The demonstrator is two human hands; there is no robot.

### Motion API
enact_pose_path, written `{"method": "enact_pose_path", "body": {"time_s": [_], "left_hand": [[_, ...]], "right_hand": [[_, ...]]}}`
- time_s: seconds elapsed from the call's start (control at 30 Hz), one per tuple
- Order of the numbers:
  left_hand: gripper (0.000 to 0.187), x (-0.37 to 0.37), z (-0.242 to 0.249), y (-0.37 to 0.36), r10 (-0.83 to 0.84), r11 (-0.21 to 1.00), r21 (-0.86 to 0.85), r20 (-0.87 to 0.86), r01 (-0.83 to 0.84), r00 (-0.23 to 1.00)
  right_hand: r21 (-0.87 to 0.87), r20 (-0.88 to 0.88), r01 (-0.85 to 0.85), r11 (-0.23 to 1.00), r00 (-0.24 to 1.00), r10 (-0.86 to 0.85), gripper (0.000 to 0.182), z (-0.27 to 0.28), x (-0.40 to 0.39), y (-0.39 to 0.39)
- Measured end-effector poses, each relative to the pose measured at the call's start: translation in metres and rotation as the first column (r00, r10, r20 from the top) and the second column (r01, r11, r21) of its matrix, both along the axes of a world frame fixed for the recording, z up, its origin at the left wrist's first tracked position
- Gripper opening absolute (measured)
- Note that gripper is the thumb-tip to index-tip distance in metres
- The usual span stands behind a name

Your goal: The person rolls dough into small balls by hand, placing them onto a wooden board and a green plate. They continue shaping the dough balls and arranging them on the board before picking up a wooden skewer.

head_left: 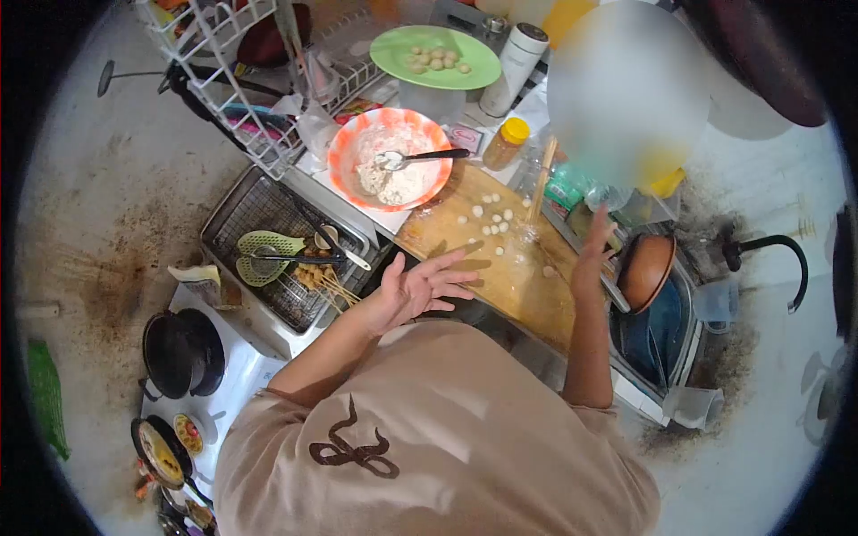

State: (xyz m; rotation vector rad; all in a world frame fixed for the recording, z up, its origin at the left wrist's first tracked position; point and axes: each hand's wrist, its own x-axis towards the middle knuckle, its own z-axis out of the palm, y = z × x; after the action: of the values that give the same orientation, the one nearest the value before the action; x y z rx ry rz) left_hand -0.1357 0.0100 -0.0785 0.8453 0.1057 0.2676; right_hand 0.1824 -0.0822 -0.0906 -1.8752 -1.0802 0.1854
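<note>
In the head view, the left hand is spreading empty fingers wide by the wooden board's near-left corner; the right hand is hovering toward the right end, fingers extended, holding nothing visible. White balls are lying loose, mostly across the board's left half; a brushing hand could send one rolling off. Labels on the flask and pink box are proving unreadable.

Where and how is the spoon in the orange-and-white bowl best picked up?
Probably by the outer end of its black handle, from the right and slightly above: the spoon leans with its head in the white mix and its handle jutting past the bowl's right rim.
</note>
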Motion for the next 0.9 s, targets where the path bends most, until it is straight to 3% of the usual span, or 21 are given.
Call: {"method": "enact_pose_path", "body": {"time_s": [0.03, 0.1, 0.2, 0.3, 0.5, 0.7, 0.8, 0.9], "left_hand": [[0.093, 0.001, -0.001, 0.000, -0.001, 1.000, -0.008, -0.002, 0.001, 1.000], [0.093, 0.002, -0.003, 0.001, -0.006, 1.000, -0.026, 0.003, 0.006, 1.000], [0.092, 0.004, -0.002, 0.002, -0.002, 1.000, -0.029, 0.001, 0.002, 1.000], [0.092, 0.005, 0.001, 0.004, 0.001, 1.000, -0.022, -0.002, -0.001, 1.000], [0.091, 0.001, 0.003, 0.006, 0.008, 1.000, -0.016, 0.004, -0.008, 1.000], [0.090, -0.016, 0.001, 0.006, 0.057, 0.998, -0.039, 0.004, -0.057, 0.998], [0.090, -0.025, 0.000, 0.006, 0.098, 0.994, -0.040, 0.015, -0.097, 0.995], [0.090, -0.035, 0.000, 0.005, 0.129, 0.991, -0.040, 0.044, -0.127, 0.991]], "right_hand": [[0.067, -0.101, 0.004, 0.998, 0.995, 0.003, 0.060, 0.010, 0.003, -0.005], [0.068, 0.010, -0.057, 0.996, 0.998, 0.056, 0.057, 0.034, 0.002, -0.029], [-0.236, 0.187, -0.108, 0.966, 0.970, 0.154, 0.042, 0.032, -0.002, -0.052], [-0.339, 0.304, -0.141, 0.930, 0.919, 0.250, 0.032, 0.025, -0.027, -0.053], [-0.328, 0.489, -0.105, 0.939, 0.831, 0.264, 0.029, 0.011, -0.040, -0.043], [-0.207, 0.465, -0.204, 0.957, 0.840, 0.280, 0.024, 0.019, -0.049, 0.010], [-0.098, 0.339, -0.326, 0.940, 0.877, 0.340, 0.021, 0.028, -0.079, 0.051], [-0.209, 0.380, -0.315, 0.926, 0.846, 0.374, 0.020, 0.022, -0.089, 0.072]]}}
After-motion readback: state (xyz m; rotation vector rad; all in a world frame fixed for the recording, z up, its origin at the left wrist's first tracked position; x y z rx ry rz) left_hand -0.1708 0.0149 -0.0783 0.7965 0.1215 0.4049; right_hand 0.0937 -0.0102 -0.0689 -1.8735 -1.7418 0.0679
